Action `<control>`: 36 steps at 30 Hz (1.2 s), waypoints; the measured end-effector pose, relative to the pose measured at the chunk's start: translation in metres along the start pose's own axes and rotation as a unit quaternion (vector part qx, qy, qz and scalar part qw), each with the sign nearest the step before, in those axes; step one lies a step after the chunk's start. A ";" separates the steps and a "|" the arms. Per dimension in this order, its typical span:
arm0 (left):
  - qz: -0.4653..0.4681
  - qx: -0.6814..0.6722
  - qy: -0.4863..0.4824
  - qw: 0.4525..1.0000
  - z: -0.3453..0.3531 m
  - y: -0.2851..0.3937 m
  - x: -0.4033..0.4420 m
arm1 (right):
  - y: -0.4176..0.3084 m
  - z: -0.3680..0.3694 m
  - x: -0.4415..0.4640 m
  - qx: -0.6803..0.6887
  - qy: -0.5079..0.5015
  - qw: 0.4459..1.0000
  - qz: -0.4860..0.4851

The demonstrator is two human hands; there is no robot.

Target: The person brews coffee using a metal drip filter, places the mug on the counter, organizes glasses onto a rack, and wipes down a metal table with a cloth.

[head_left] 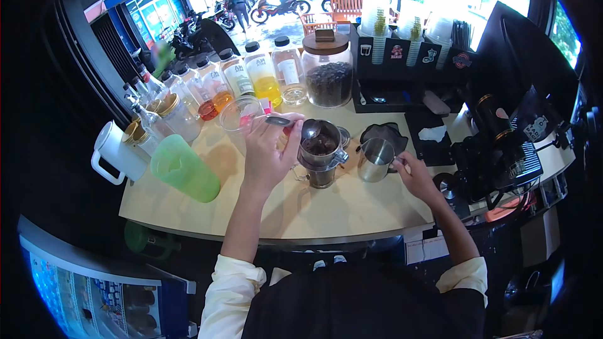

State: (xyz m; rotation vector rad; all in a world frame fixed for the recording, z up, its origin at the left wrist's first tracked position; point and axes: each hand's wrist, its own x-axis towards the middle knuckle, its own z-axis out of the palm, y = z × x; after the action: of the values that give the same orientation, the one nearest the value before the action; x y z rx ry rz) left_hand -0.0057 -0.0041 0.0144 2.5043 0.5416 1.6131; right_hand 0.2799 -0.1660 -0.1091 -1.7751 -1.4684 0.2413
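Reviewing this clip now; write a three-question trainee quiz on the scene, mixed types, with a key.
1. Open question: what does the left hand hold above the metal cup of dark grounds?
2. True or false: the right hand is empty.
3. Fill in the blank: the large clear jar is topped by a ____ lid.

Key:
1. A spoon.
2. False; it holds the metal pitcher.
3. Brown.
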 end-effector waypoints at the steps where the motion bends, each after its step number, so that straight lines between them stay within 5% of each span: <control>1: -0.005 -0.008 0.006 1.000 0.001 -0.001 0.000 | 0.006 0.005 -0.001 0.002 -0.001 1.000 0.002; 3: -0.019 -0.029 0.014 0.999 0.004 -0.002 0.001 | 0.019 0.018 0.000 0.255 0.001 0.967 0.020; 6: -0.046 -0.061 0.027 0.997 0.005 -0.001 0.001 | 0.026 0.025 0.003 0.333 0.024 0.942 0.035; 23: -0.061 -0.077 0.039 0.994 0.001 -0.003 -0.002 | -0.144 -0.059 0.084 0.256 -0.033 0.965 -0.048; 27: -0.055 -0.081 0.044 0.994 0.002 -0.002 -0.002 | -0.141 -0.042 0.107 0.270 -0.042 0.954 -0.122; 36: -0.024 -0.069 0.062 0.995 0.006 -0.007 -0.003 | -0.164 -0.044 0.120 0.159 -0.088 0.975 -0.125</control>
State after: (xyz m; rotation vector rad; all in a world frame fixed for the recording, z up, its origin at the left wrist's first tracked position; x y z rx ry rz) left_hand -0.0030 0.0018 0.0076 2.2871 0.4808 1.7337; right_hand 0.2222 -0.0782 0.0698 -1.3272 -1.6583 0.4843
